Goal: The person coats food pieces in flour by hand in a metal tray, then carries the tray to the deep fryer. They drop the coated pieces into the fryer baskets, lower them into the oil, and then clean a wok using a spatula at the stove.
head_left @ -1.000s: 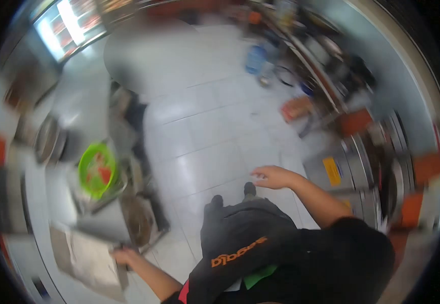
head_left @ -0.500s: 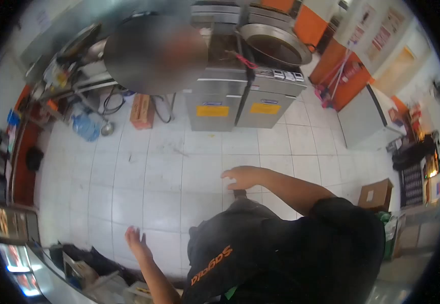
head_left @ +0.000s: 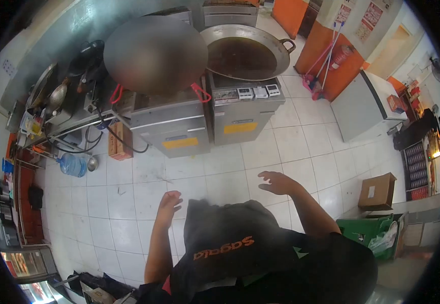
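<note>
My left hand (head_left: 168, 205) is held in the air over the tiled floor, its fingers loosely bent and apart with nothing in them. Off to the other side my right hand (head_left: 278, 183) hovers in front of my body, also holding nothing, fingers spread and slightly curled. Both hands are clear of any object. Ahead of them stand two steel fryer cabinets (head_left: 237, 117) with yellow labels. A wide two-handled wok (head_left: 282, 63) with dark liquid sits on the right one. Over the left one a blurred patch hides most of what is there; red handles (head_left: 200, 93) stick out below it.
A cardboard box (head_left: 377, 191) and a green bin (head_left: 364, 230) stand on my right. Left of the fryers are a water bottle (head_left: 72, 165), a brown carton (head_left: 120, 142) and a hose. Mops (head_left: 326, 66) lean by an orange wall near a white chest (head_left: 359, 109).
The view has shifted, and the fryers and wok appear closer and further left. My left hand has risen forward; my right hand sits further right in view. Both stay unfilled.
</note>
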`<state>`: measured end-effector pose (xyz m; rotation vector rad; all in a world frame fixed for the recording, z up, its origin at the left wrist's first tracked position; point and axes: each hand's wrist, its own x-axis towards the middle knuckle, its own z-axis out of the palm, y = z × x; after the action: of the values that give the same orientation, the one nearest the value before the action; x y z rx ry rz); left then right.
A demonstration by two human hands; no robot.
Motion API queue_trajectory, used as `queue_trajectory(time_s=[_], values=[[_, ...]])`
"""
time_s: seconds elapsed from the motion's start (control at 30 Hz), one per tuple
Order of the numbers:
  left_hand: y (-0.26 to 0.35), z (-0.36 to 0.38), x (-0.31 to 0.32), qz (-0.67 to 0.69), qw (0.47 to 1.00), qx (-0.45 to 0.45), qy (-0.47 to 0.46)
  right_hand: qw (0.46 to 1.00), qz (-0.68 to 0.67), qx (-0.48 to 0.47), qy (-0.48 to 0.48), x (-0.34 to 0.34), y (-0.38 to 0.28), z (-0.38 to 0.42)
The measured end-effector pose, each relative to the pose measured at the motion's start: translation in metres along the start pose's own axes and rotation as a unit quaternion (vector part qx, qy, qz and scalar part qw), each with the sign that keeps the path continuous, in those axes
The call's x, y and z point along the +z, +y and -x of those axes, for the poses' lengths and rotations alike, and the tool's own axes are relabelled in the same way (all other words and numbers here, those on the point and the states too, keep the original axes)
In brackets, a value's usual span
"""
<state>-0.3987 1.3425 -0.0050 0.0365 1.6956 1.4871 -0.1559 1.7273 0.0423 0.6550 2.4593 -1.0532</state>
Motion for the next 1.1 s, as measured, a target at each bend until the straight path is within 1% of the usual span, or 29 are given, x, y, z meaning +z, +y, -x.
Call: queue_trajectory(time_s=[0.07, 0.1, 0.2, 0.23, 0.27, 0.33, 0.37, 0.47, 0.57, 0.6, 0.67, 0.7, 0.77, 0.8, 0.9, 0.97, 1.0, 1.1], values=[[0.016, -0.03, -0.006, -0.022, 1.0, -0.003, -0.012, 0.999, 0.019, -0.014, 0.03, -0.007, 0.014, -0.026], [0.026, -0.048, -0.008, -0.035, 0.999, -0.005, -0.019, 0.999, 0.005, -0.002, 0.037, -0.013, 0.014, -0.033], [0.063, -0.112, -0.01, 0.055, 0.998, -0.033, -0.019, 0.997, -0.047, 0.034, 0.06, -0.032, 0.004, -0.058], [0.075, -0.139, -0.008, 0.115, 0.992, -0.046, -0.02, 0.995, -0.069, 0.052, 0.06, -0.038, 0.004, -0.064], [0.082, -0.17, -0.005, 0.159, 0.986, -0.038, -0.043, 0.992, -0.089, 0.071, 0.058, -0.045, 0.005, -0.068], [0.095, -0.23, 0.004, 0.25, 0.964, -0.023, -0.087, 0.991, -0.075, 0.088, 0.073, -0.053, 0.012, -0.069], [0.112, -0.255, 0.019, 0.277, 0.954, -0.05, -0.1, 0.99, -0.066, 0.094, 0.085, -0.061, 0.015, -0.074], [0.166, -0.328, 0.079, 0.333, 0.927, -0.111, -0.134, 0.972, -0.149, 0.144, 0.114, -0.083, 0.033, -0.086], [0.211, -0.377, 0.139, 0.203, 0.976, 0.003, -0.077, 0.966, -0.159, 0.14, 0.146, -0.11, 0.051, -0.101], [0.222, -0.381, 0.152, 0.22, 0.975, -0.001, -0.033, 0.964, -0.165, 0.132, 0.158, -0.121, 0.059, -0.111], [0.243, -0.389, 0.175, 0.257, 0.964, -0.005, 0.066, 0.972, -0.109, 0.087, 0.19, -0.134, 0.094, -0.143], [0.239, -0.398, 0.176, 0.264, 0.962, -0.016, 0.068, 0.974, -0.08, 0.061, 0.201, -0.144, 0.108, -0.158], [0.227, -0.412, 0.162, 0.277, 0.958, -0.032, 0.074, 0.968, 0.0, 0.095, 0.232, -0.176, 0.115, -0.191], [0.225, -0.413, 0.156, 0.245, 0.965, -0.029, 0.087, 0.962, 0.035, 0.114, 0.244, -0.186, 0.117, -0.204], [0.223, -0.407, 0.142, 0.132, 0.984, -0.024, 0.118, 0.954, 0.126, 0.137, 0.235, -0.224, 0.127, -0.24], [0.231, -0.387, 0.132, 0.035, 0.991, -0.025, 0.131, 0.958, 0.18, 0.111, 0.194, -0.229, 0.144, -0.254], [0.234, -0.38, 0.125, 0.008, 0.991, -0.032, 0.127, 0.958, 0.207, 0.098, 0.175, -0.231, 0.149, -0.26], [0.242, -0.372, 0.103, -0.067, 0.99, -0.054, 0.114, 0.965, 0.198, 0.066, 0.159, -0.24, 0.148, -0.256]])
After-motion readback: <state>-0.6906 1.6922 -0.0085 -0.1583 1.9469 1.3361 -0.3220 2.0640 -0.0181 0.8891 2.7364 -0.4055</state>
